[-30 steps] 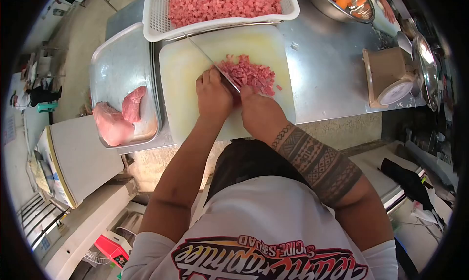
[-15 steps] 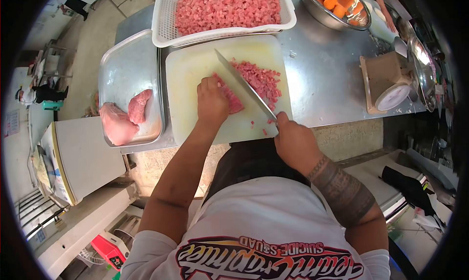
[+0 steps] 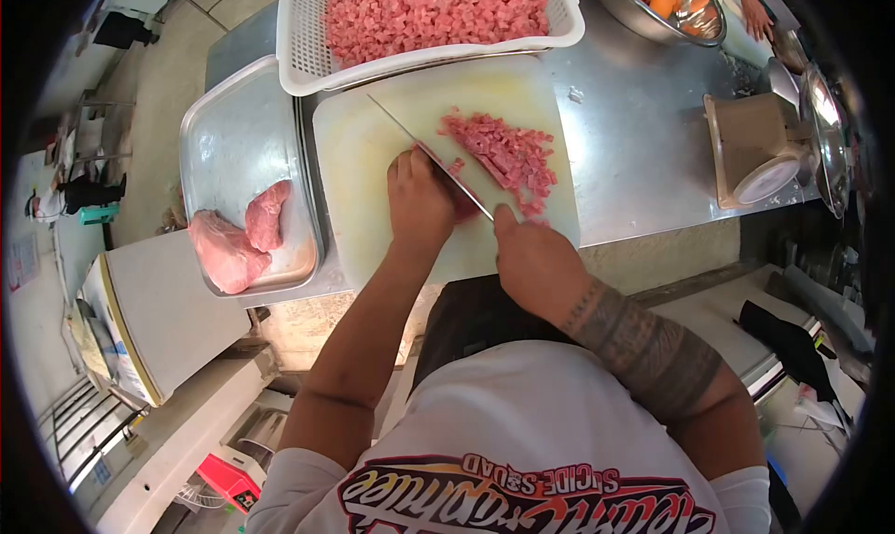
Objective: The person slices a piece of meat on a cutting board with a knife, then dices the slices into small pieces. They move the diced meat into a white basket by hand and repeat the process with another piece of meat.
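Observation:
My right hand [image 3: 545, 262] is wrapped round the handle of a long kitchen knife [image 3: 424, 148], its blade slanting up and left across the white cutting board [image 3: 352, 175]. Curled fingers of my left hand [image 3: 419, 198] press down on a piece of raw meat [image 3: 464, 208], mostly hidden under the hand and blade. The knife lies along the right side of these fingers, at the meat's edge. Right of the blade, a pile of diced meat [image 3: 508, 157] is spread on the board.
A white perforated basket [image 3: 303, 49] of meat cubes stands behind the board. At left, a metal tray [image 3: 238, 129] holds two raw meat pieces [image 3: 228, 253]. A steel bowl [image 3: 643, 17] with carrots and a weighing scale [image 3: 750, 143] stand right. Another person's hand [image 3: 755, 17] shows top right.
The knife has moved left, from beside the diced pile to the meat at my left fingers. My right hand has shifted left with it. The diced pile has grown slightly.

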Action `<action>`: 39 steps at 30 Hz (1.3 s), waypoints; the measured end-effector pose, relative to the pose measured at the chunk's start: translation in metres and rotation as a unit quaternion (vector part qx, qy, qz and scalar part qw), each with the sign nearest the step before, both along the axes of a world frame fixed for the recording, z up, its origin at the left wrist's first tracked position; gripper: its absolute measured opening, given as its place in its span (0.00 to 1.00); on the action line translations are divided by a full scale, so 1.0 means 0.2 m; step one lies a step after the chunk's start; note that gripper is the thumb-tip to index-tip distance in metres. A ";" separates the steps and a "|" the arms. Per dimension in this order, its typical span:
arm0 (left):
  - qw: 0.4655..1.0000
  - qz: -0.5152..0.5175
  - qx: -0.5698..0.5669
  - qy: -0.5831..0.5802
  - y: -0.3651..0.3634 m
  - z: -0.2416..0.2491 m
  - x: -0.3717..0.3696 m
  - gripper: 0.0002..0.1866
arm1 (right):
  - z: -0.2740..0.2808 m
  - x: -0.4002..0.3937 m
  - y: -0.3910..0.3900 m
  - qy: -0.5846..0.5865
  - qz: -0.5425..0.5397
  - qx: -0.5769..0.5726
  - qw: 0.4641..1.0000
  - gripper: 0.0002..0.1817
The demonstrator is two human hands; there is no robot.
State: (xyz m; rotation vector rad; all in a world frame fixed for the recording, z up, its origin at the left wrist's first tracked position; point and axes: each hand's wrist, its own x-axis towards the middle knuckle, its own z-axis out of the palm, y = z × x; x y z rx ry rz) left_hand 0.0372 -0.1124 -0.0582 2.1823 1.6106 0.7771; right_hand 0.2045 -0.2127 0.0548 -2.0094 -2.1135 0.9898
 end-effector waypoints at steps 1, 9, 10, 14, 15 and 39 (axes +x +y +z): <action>1.000 -0.002 -0.014 0.000 0.00 0.00 0.00 0.16 | -0.07 -0.02 0.06 0.014 -0.012 0.023 1.000 0.11; 1.000 0.002 -0.013 0.014 -0.01 0.02 -0.01 0.16 | -0.13 -0.08 0.07 0.027 -0.018 0.088 0.996 0.10; 1.000 0.004 0.000 0.007 -0.01 0.02 -0.01 0.13 | -0.06 -0.04 -0.02 0.011 -0.011 0.061 0.998 0.09; 1.000 0.009 0.003 -0.001 -0.02 0.03 -0.01 0.09 | -0.08 0.12 -0.25 -0.046 -0.020 0.057 0.997 0.08; 1.000 0.005 0.005 -0.016 -0.01 0.03 -0.01 0.08 | -0.08 0.13 -0.25 -0.050 -0.032 0.050 0.997 0.08; 1.000 -0.015 0.016 0.019 0.01 -0.02 -0.05 0.13 | -0.14 -0.10 0.07 0.025 -0.035 0.069 0.997 0.10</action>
